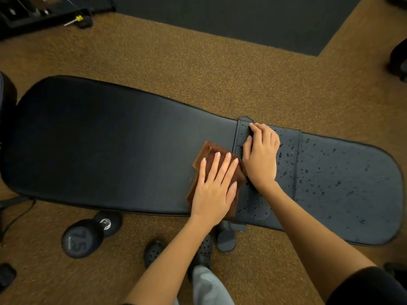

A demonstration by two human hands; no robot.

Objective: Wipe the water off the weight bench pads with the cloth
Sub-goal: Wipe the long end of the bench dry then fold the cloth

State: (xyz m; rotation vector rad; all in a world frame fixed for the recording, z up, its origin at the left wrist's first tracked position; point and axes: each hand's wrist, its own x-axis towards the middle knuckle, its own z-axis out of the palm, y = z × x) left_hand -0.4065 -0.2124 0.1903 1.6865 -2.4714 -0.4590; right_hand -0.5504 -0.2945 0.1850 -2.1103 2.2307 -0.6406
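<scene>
**Wet pad lies to the right of the cloth**

The folded brown cloth (217,172) sits on the long back pad (110,146) just short of the hinge gap — left hand (214,186) flat on it, fingers straight, gripping nothing. Beaded water covers the seat pad (352,183) to its right, along the bench's long axis. The right hand (261,155) rests at the gap, fingers loosely bent, nearer the wet
</scene>
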